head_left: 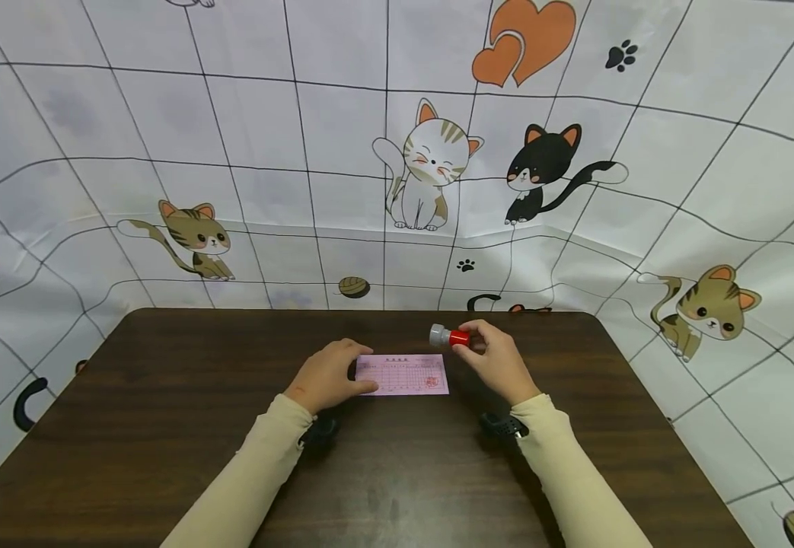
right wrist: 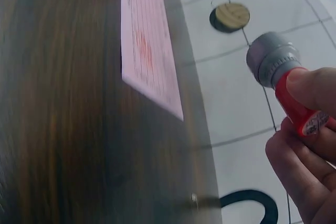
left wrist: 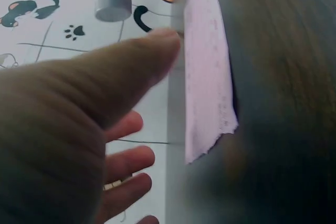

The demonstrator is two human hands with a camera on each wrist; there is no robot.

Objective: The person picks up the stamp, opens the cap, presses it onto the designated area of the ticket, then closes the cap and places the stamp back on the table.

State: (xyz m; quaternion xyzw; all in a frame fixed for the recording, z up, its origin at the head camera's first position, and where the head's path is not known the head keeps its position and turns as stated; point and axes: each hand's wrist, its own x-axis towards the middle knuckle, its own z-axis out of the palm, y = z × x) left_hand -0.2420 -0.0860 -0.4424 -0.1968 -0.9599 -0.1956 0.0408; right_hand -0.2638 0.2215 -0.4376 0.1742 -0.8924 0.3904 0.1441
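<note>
A pink printed slip (head_left: 403, 377) with a red stamp mark near its right end lies flat on the dark table. My left hand (head_left: 331, 377) hovers at its left end, thumb and fingers spread apart around the edge. The left wrist view shows the thumb (left wrist: 131, 61) apart from the slip and nothing held. Above the slip's right end, my right hand (head_left: 495, 359) pinches a small red stamp (head_left: 460, 338) between thumb and fingers. Its grey cap (right wrist: 270, 56) is on and points left, toward the slip; the stamp is held sideways in the air.
The dark wooden table (head_left: 164, 426) reaches back to a white sheet (head_left: 342, 198) printed with cats and grid lines, which hangs behind and at both sides. Dark bands sit on both wrists, below cream sleeves (head_left: 259, 464).
</note>
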